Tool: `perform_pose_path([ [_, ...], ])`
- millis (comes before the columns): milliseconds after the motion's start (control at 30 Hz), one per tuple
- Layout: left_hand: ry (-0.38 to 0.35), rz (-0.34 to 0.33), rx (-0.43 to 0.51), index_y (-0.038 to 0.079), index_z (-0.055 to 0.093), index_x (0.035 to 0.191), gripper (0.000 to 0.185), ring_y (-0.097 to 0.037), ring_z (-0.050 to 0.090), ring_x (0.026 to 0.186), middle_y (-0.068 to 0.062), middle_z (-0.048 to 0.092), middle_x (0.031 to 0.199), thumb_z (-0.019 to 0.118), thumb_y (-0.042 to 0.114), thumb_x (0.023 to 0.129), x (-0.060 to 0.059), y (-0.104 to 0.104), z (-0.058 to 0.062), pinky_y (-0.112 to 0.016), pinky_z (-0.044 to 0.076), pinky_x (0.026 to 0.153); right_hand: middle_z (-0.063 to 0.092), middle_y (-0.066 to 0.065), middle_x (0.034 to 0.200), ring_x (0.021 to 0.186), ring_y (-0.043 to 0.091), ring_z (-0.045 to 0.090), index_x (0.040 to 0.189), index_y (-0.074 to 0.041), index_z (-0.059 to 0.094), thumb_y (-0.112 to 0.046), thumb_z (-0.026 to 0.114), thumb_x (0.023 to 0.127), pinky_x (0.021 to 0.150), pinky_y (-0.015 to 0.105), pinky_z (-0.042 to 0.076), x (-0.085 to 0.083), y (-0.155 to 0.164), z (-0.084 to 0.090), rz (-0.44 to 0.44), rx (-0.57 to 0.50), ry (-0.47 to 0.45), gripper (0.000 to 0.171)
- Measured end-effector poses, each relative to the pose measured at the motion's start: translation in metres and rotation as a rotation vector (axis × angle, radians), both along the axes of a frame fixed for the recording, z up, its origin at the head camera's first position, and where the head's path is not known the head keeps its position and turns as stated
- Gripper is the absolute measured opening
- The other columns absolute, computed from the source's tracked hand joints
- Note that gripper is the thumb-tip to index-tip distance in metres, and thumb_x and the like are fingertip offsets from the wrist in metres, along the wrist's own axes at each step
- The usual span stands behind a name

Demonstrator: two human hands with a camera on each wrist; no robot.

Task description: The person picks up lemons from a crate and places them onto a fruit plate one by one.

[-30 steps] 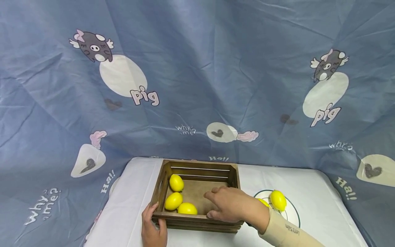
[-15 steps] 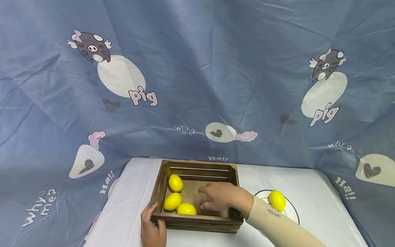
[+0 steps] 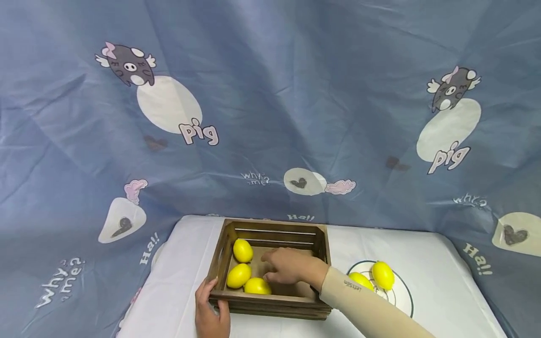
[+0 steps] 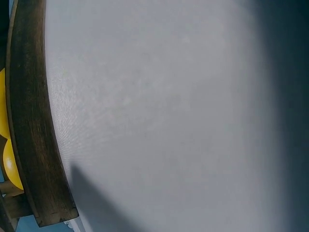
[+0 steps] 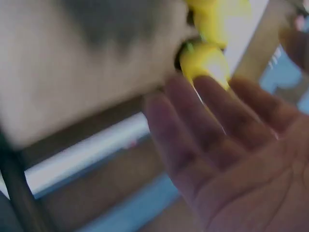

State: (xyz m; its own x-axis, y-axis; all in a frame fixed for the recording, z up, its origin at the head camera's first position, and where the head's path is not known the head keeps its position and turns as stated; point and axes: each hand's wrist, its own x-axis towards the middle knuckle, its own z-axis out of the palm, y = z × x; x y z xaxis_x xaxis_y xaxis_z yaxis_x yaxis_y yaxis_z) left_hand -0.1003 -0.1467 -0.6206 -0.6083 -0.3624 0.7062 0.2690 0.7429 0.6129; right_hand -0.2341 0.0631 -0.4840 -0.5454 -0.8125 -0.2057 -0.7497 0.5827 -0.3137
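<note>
A brown slatted wooden crate (image 3: 270, 307) stands on the white-covered table. My left hand (image 3: 212, 312) grips its near left corner, thumb against the front wall and fingers at the left side. Inside, along the left part, lie a lemon (image 3: 243, 251) at the back, a second lemon (image 3: 238, 276) in the middle and a third lemon (image 3: 257, 286) by the front wall. Over the crate floor, just right of these lemons, is my right hand (image 3: 291, 266). Its fingers extend with nothing in the palm, as the right wrist view (image 5: 241, 159) confirms.
To the crate's right sits a white plate (image 3: 405, 295) with a dark rim line, bearing a lemon (image 3: 382, 275) and another lemon (image 3: 360, 280) partly behind the right sleeve (image 3: 363, 300). A blue printed curtain (image 3: 270, 117) hangs behind the table.
My right hand has moved left and farther into the crate, toward the lemons. My left hand stays on the crate's corner. The lemons in the crate keep their places.
</note>
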Motion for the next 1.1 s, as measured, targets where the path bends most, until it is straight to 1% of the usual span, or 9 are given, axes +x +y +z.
perform_pose_path([
  [100,0.035,0.007,-0.001,0.0,0.052,0.137,0.066,-0.018,0.051,0.13,-0.025,0.056,0.132,0.059,-0.018,0.074,0.0,0.0,-0.002,-0.011,0.031,0.107,0.067,0.003,0.131,0.11,0.012,0.066,0.136,-0.009,0.066,-0.032,0.071,0.099,0.095,0.027,0.053,-0.001,-0.007,-0.009,0.044,-0.033,0.028,0.044],
  [200,0.045,-0.016,0.003,0.0,0.051,0.139,0.068,-0.011,0.046,0.134,-0.026,0.055,0.133,0.059,-0.019,0.075,-0.001,-0.001,-0.002,-0.012,0.031,0.108,0.067,0.004,0.132,0.112,0.014,0.065,0.136,-0.01,0.066,-0.033,0.073,0.097,0.097,0.028,0.052,-0.003,-0.013,-0.011,0.046,-0.023,0.05,0.045],
  [333,0.016,-0.034,0.003,0.007,0.047,0.144,0.074,-0.031,0.053,0.127,-0.025,0.053,0.136,0.061,-0.021,0.076,-0.004,-0.002,0.001,-0.012,0.03,0.109,0.065,0.005,0.134,0.117,0.017,0.064,0.137,-0.011,0.066,-0.033,0.075,0.095,0.101,0.03,0.05,-0.006,-0.019,-0.011,0.017,0.024,0.065,0.048],
  [400,0.006,-0.022,-0.003,0.007,0.047,0.144,0.075,-0.036,0.055,0.123,-0.026,0.053,0.135,0.061,-0.021,0.076,-0.005,-0.002,0.003,-0.011,0.029,0.108,0.065,0.004,0.133,0.115,0.016,0.064,0.137,-0.012,0.065,-0.034,0.077,0.094,0.101,0.03,0.05,-0.006,-0.021,-0.014,0.009,0.06,0.073,0.05],
  [467,0.009,-0.011,-0.005,0.007,0.048,0.143,0.074,-0.034,0.055,0.124,-0.025,0.054,0.134,0.062,-0.021,0.076,-0.004,-0.003,0.004,-0.011,0.03,0.108,0.064,0.003,0.13,0.11,0.015,0.064,0.137,-0.014,0.065,-0.034,0.079,0.092,0.099,0.03,0.051,-0.005,-0.024,-0.016,0.005,0.092,0.081,0.051],
  [600,-0.001,0.003,-0.006,0.007,0.048,0.142,0.073,-0.039,0.056,0.122,-0.024,0.055,0.135,0.063,-0.022,0.076,-0.004,-0.005,0.003,-0.01,0.03,0.108,0.06,-0.004,0.111,0.091,0.011,0.06,0.128,-0.022,0.066,-0.037,0.081,0.089,0.083,0.03,0.053,0.0,-0.028,-0.021,-0.004,0.181,0.103,0.045],
  [700,-0.011,0.002,0.001,0.007,0.048,0.142,0.074,-0.043,0.056,0.12,-0.024,0.054,0.136,0.063,-0.022,0.077,-0.004,-0.005,0.002,-0.011,0.029,0.108,0.057,-0.007,0.102,0.082,0.01,0.057,0.12,-0.026,0.066,-0.038,0.081,0.089,0.074,0.03,0.052,0.006,-0.031,-0.024,0.007,0.238,0.136,0.036],
  [967,0.025,0.019,-0.004,0.003,0.052,0.138,0.068,-0.018,0.052,0.128,-0.023,0.057,0.132,0.062,-0.02,0.074,-0.004,0.001,-0.001,-0.01,0.031,0.107,0.063,-0.006,0.104,0.089,0.012,0.063,0.117,-0.027,0.069,-0.03,0.078,0.092,0.077,0.032,0.055,0.019,-0.03,-0.028,-0.007,0.271,0.187,0.027],
  [1100,0.031,0.022,0.001,0.003,0.053,0.138,0.068,-0.017,0.052,0.129,-0.022,0.057,0.132,0.062,-0.019,0.075,-0.005,0.002,-0.001,-0.01,0.031,0.108,0.066,-0.007,0.1,0.088,0.01,0.063,0.111,-0.025,0.071,-0.023,0.077,0.093,0.076,0.032,0.055,0.02,-0.029,-0.027,-0.003,0.288,0.18,0.019],
])
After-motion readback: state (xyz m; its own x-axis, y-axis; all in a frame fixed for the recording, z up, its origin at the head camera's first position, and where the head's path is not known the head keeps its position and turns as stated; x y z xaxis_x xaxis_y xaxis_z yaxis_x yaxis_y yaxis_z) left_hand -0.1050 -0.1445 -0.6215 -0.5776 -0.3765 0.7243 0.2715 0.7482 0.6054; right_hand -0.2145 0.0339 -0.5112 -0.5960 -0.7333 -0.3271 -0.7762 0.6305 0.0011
